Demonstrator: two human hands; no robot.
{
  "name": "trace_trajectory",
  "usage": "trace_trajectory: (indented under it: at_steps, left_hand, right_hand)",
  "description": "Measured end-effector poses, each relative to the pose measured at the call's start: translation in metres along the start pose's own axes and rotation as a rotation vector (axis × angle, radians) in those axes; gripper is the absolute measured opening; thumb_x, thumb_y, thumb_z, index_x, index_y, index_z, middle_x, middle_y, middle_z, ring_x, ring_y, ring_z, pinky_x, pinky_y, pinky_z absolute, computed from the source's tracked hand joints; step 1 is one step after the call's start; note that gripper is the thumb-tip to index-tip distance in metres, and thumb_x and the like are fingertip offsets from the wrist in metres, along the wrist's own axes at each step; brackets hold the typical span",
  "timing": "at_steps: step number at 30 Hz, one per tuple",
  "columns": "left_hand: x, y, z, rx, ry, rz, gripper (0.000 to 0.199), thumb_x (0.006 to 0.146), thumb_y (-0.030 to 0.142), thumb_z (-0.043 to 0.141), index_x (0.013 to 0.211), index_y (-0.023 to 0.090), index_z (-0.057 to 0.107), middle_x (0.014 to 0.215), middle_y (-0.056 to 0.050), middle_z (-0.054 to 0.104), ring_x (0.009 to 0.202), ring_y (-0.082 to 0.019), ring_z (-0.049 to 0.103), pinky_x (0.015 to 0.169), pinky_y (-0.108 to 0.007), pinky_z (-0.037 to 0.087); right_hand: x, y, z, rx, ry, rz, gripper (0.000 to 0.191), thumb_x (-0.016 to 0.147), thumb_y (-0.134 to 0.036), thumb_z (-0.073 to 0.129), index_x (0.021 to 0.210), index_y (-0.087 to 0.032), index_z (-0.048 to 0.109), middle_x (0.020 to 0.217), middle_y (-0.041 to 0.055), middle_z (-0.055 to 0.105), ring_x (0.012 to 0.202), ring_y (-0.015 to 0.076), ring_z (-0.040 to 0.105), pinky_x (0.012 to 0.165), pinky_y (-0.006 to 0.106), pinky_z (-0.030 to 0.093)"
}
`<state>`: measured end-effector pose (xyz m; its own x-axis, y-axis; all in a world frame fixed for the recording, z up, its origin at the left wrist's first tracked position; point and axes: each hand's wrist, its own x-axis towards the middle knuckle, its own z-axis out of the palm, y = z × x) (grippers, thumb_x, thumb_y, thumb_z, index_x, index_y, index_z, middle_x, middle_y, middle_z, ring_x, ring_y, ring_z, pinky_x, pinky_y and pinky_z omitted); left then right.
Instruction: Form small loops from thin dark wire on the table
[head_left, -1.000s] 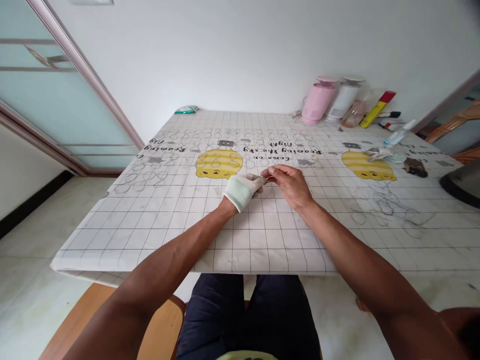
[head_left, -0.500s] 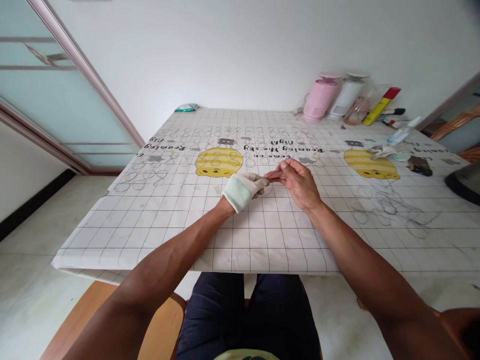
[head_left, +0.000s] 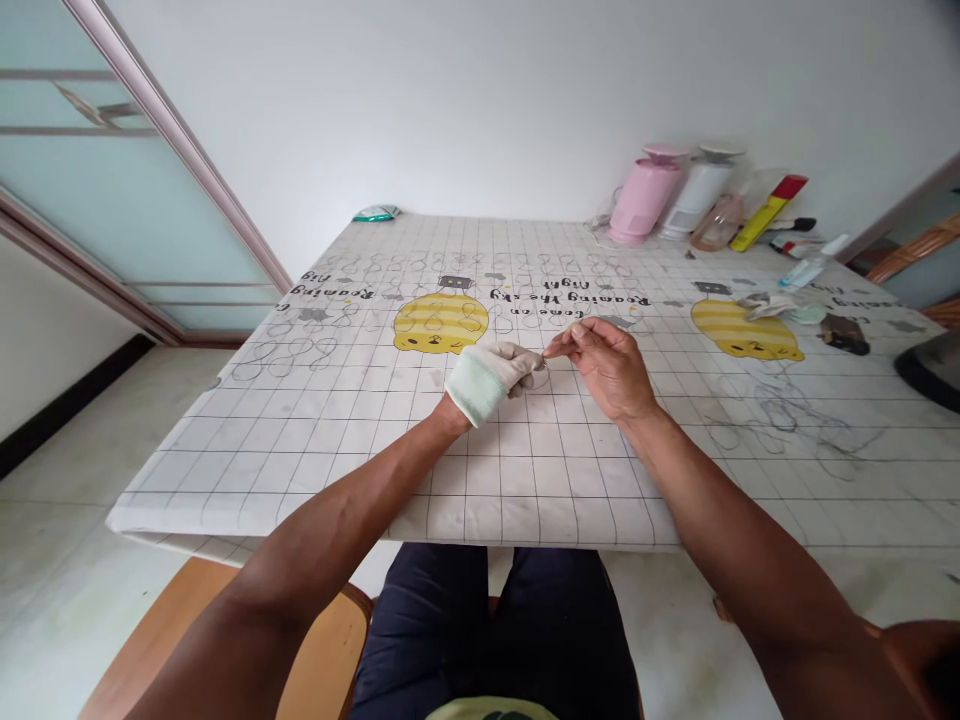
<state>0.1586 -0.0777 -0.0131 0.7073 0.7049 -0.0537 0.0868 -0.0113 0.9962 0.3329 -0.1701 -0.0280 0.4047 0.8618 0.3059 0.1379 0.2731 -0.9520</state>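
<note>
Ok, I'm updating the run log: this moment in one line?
left hand: gloved, pinched together; right hand: bare, beside left; anything held: too small to tell; strand tangle: tablecloth, right side

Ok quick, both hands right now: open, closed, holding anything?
Left hand: gloved, closed, pinching a small, thin piece too fine to identify.
Right hand: bare, closed in a pinch; whether it holds anything cannot be told.

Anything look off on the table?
Mainly the tangle of thin strands on the right of the tablecloth: it's a messy heap, while the thin loops toward the back lie in rows. Also mismatched: left hand gloved, right hand bare. No spill visible.
</note>
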Motion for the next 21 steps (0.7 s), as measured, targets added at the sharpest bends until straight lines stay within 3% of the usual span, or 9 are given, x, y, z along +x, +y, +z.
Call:
trace_trajectory:
  at_steps: [8,16,21]
  left_hand:
    - [-0.0041,0.0077,0.0009,-0.028,0.088,-0.009,0.019,0.095,0.023,0.067,0.079,0.016,0.076,0.066,-0.001,0.067,0.053,-0.008,0.054,0.054,-0.023,0.046]
    - [0.0005,0.0024,-0.0072,-0.051,0.074,0.051,0.019,0.096,0.025,0.065,0.085,0.015,0.077,0.07,-0.002,0.068,0.053,-0.008,0.054,0.054,-0.023,0.045]
    - [0.0041,0.003,-0.0067,-0.064,0.037,0.016,0.017,0.094,0.025,0.068,0.082,0.015,0.077,0.069,-0.002,0.069,0.054,-0.009,0.056,0.055,-0.024,0.046]
  right_hand:
    - [-0.0054,-0.0019,0.0059,0.048,0.028,-0.072,0.04,0.091,-0.067,0.076,0.089,-0.026,0.074,0.096,0.0066,0.078,0.1,0.0301,0.079,0.092,0.048,0.062]
    - [-0.0088,-0.0083,0.0065,0.08,0.009,-0.122,0.03,0.096,-0.057,0.077,0.09,-0.028,0.079,0.097,0.0053,0.081,0.105,0.0303,0.08,0.109,0.055,0.057]
    - [-0.0056,-0.0052,0.0035,0.063,0.014,-0.079,0.032,0.094,-0.058,0.078,0.092,-0.026,0.079,0.097,0.0062,0.081,0.105,0.0301,0.08,0.102,0.051,0.061]
